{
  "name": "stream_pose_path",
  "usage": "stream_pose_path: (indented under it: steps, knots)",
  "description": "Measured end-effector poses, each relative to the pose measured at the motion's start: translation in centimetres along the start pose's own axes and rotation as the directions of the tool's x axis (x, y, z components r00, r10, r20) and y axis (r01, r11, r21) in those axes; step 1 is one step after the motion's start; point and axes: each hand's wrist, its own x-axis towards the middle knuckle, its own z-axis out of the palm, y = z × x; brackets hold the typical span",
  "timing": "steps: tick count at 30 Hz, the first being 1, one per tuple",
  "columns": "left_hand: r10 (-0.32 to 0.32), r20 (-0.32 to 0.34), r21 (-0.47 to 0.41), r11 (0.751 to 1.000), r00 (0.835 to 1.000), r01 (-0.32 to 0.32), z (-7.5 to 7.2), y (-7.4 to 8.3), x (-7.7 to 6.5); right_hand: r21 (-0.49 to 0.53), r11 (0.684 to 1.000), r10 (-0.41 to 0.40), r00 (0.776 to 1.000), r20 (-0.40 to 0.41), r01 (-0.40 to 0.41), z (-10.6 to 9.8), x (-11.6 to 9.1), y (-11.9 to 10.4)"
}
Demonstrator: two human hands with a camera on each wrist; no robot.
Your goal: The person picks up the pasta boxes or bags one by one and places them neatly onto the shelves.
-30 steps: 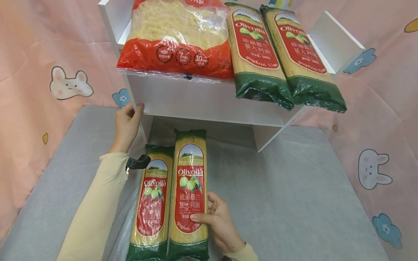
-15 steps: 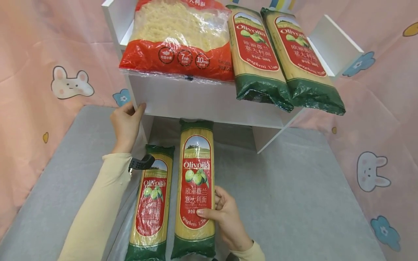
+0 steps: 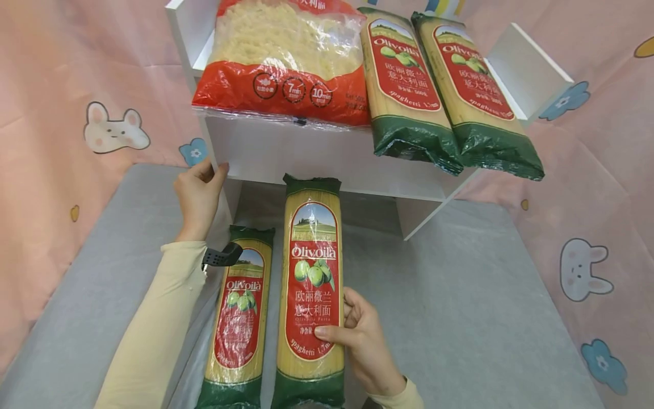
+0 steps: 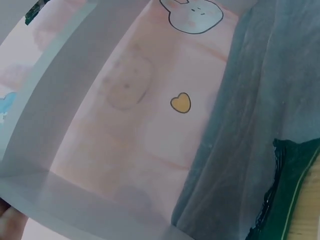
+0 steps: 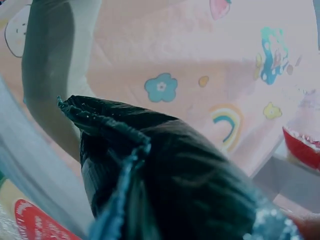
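Observation:
My right hand (image 3: pixel 369 341) holds a spaghetti packet (image 3: pixel 313 284) by its right edge, thumb across the red label and fingers behind. The packet's green top end reaches up in front of the lower edge of the white shelf unit (image 3: pixel 317 150). In the right wrist view, the packet's dark green end (image 5: pixel 165 165) fills the middle. With thumb and fingers my left hand (image 3: pixel 198 196) grips the left side panel of the shelf. A second spaghetti packet (image 3: pixel 240 318) lies on the grey cloth, left of the held one and beneath my left wrist.
On the upper shelf lie a red-and-clear pasta bag (image 3: pixel 286 68) and two spaghetti packets, one in the middle (image 3: pixel 409 85) and one at the right (image 3: pixel 477 91), their green ends overhanging the front edge. A pink patterned curtain (image 3: pixel 46 113) surrounds the grey cloth surface (image 3: pixel 460 318).
My right hand has raised the spaghetti packet and carried it a little right and toward the shelf, apart from the other packet. The left hand keeps its grip on the panel.

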Motion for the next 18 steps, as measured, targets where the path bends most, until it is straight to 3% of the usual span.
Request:
stream_pose_path:
  steps: [6,18]
  knots:
    - [-0.001,0.043,0.006,1.000,0.999,0.001,-0.2,-0.2,0.0,-0.029,0.999,-0.032,0.999,0.001,0.032,-0.1,1.2,-1.1]
    - [-0.009,0.062,0.025,1.000,0.998,0.007,-0.4,-0.3,0.0,-0.039,0.999,-0.026,1.000,-0.011,0.026,0.3,3.1,-2.0]
